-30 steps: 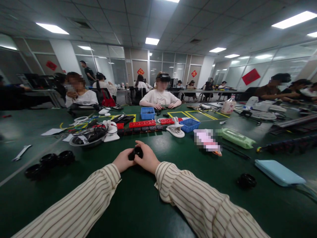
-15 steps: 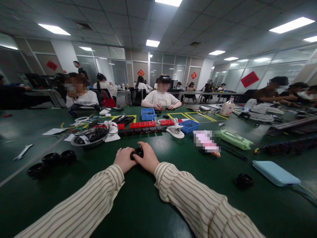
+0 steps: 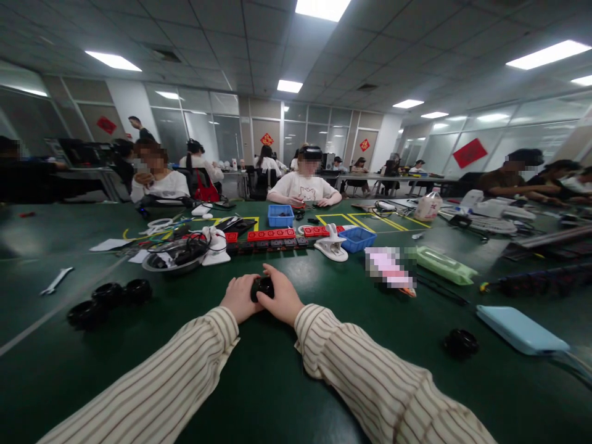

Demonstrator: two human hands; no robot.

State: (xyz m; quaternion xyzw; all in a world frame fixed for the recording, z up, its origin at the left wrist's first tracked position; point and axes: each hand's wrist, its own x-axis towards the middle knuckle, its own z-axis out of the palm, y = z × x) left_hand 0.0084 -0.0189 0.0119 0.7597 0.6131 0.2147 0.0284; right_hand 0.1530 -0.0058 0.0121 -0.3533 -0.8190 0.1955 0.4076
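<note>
we have both hands closed around one small black round part (image 3: 263, 287) at the centre of the green surface (image 3: 259, 382): left hand (image 3: 240, 297) cupping from nine o'clock, right hand (image 3: 283, 298) from three. best to brace our wrists down and grip evenly. no writing is legible; the red wall signs (image 3: 468, 152) are too small.

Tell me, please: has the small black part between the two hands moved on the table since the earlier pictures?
No. The small black part keeps its place in front of the red strip; only the camera shifted. Left hand and right hand grip it.
</note>
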